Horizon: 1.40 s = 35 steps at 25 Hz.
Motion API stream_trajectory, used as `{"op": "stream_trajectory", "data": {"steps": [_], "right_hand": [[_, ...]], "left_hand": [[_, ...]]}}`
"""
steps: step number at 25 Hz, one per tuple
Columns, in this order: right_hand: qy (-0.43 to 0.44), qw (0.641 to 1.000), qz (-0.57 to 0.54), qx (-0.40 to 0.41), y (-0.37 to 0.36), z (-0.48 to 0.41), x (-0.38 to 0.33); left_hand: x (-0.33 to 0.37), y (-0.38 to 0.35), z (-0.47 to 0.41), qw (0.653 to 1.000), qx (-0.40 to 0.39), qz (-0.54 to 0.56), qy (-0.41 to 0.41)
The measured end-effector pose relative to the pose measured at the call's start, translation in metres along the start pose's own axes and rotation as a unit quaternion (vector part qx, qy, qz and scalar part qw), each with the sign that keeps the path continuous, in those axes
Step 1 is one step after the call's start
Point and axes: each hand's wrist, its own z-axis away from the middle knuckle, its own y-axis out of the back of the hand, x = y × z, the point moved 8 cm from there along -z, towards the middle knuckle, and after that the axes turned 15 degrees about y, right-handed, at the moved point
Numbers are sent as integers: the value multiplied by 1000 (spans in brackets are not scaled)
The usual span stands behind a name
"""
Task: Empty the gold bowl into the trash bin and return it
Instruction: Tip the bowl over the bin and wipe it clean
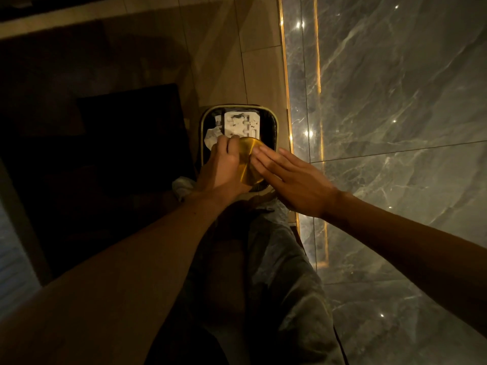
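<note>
The gold bowl (pixel 249 160) is held upturned over the trash bin (pixel 274 127), its brushed underside facing the camera and its opening facing down into the bin. The bowl's contents cannot be seen from this angle.

Left hand (pixel 224 167): grip closed around the left edge of the gold bowl, fingers curled over its rim. Right hand (pixel 287 177): grip open, fingers extended flat and together, with the fingertips (pixel 259 152) touching the right side of the bowl's underside.

The trash bin stands on the floor (pixel 258 61) just beside a grey marble wall (pixel 395 101) that carries a lit gold trim strip (pixel 287 101). The bin has a rounded-square rim and a dark liner. Inside lie a white moulded tray (pixel 242 123) and crumpled white paper (pixel 212 137). The tray shows dark marks, but no writing, brand or label can be read anywhere; the light is low.

Below the hands, the person's trouser leg (pixel 276 272) is in view. A dark mat (pixel 126 133) lies on the floor to the left of the bin.
</note>
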Motion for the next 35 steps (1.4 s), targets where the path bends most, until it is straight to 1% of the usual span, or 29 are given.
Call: {"op": "stream_trajectory", "data": {"steps": [2,4,6,8,9,11,14,16,18,22,24,26,29,33,35], "right_hand": [[12,1000,11,-18,-4,1,-2],[2,1000,-4,-7,-3,2,1],[7,1000,1,-22,-6,1,1],[12,1000,-1,-14,-4,0,-1],[14,1000,-3,-7,-4,0,-1],[15,1000,5,-22,-4,1,-1],[-8,1000,5,-28,-5,9,3],[-10,999,11,-40,-8,15,3],[-15,999,1,-31,-9,19,3],[-1,999,13,-37,-12,18,-4],[-12,1000,7,-25,-11,17,-3],[-7,999,13,-36,-11,13,-3],[-5,1000,12,-20,-6,8,2],[23,999,20,-18,-4,3,-2],[40,998,26,-34,-6,1,-6]], "left_hand": [[2,-2,1,1000,1,-18,-2],[2,-5,2,1000,-1,-16,-1],[2,-9,2,999,0,-40,0],[3,-9,3,999,5,-49,-3],[5,-9,4,999,8,-49,-13],[8,-9,6,997,11,-72,-29],[10,-9,6,995,16,-93,-40],[15,-13,6,992,5,-109,-63],[15,-14,6,992,-3,-112,-62],[17,-11,7,986,12,-141,-91],[16,-10,6,985,16,-146,-94],[14,-8,5,984,23,-147,-93],[13,-11,5,986,12,-135,-95],[12,-10,4,989,6,-117,-95],[12,-11,3,989,5,-118,-89]]}}
